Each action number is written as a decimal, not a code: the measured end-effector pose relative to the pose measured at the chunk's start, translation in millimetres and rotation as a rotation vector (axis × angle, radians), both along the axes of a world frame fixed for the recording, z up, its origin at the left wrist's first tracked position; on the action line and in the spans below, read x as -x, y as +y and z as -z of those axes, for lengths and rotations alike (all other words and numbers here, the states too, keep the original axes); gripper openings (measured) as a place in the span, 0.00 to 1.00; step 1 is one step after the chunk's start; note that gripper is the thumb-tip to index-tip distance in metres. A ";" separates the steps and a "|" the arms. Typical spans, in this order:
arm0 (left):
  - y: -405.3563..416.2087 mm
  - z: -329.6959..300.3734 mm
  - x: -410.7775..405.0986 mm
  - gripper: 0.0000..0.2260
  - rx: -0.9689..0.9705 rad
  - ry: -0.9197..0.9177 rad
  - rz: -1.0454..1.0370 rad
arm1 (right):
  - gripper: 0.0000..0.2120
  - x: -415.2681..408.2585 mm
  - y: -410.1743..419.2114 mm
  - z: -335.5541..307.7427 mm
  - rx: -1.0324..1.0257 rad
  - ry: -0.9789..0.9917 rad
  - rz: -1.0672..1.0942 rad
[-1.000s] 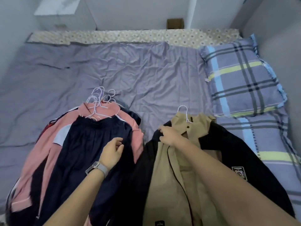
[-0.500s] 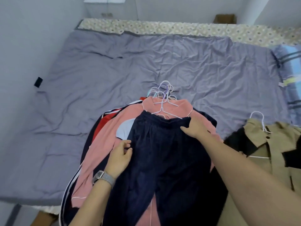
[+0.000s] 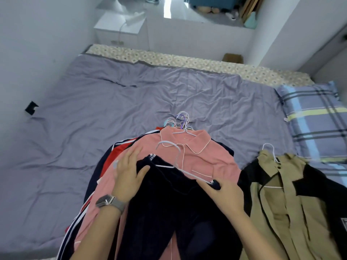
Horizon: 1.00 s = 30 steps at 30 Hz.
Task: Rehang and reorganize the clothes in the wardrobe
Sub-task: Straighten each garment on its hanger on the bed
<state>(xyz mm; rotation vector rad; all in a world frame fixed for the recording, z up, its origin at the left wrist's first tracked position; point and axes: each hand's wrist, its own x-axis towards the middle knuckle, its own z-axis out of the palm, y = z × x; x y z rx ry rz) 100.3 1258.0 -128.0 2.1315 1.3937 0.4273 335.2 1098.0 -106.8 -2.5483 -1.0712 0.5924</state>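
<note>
Left hand [image 3: 129, 173] is spread flat on the navy trousers [image 3: 169, 212], fingers straight, at the waistband's 9 o'clock end. Our right hand [image 3: 223, 196] pinches the 3 o'clock end, where the white hanger [image 3: 176, 162] arm runs. Trousers sit on the pink shirt [image 3: 195, 149] pile; khaki jacket [image 3: 277, 203] lies off at 3 o'clock on the bed [image 3: 93, 113].

Bed sheet [image 3: 93, 147]: you see it grey-purple and wrinkled — it covers the bed.
Pillow [image 3: 315, 117]: plaid, at your right.
Cardboard box [image 3: 232, 58]: beyond the bed's far edge.
Cabinet [image 3: 120, 27]: white — far corner.
</note>
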 end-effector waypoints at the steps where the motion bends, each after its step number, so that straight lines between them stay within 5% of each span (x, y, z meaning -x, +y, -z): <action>1: -7.8 -9.9 3.3 0.23 -0.014 0.039 0.025 | 0.31 0.2 -12.5 -12.2 -0.045 0.026 0.024; 4: -39.3 -40.6 8.7 0.12 0.008 0.088 0.007 | 0.30 -2.5 -46.6 -38.5 -0.147 0.086 0.018; 11: -138.3 -93.0 28.4 0.08 -0.128 0.020 -0.096 | 0.29 8.7 -116.0 -78.3 -0.227 0.131 -0.006; 21: -259.4 -137.4 89.8 0.11 -0.220 0.036 -0.324 | 0.31 58.6 -186.0 -129.9 -0.260 0.048 -0.191; 30: -291.2 -176.0 210.0 0.09 -0.296 0.008 -0.535 | 0.30 165.5 -153.9 -175.0 -0.302 0.073 -0.406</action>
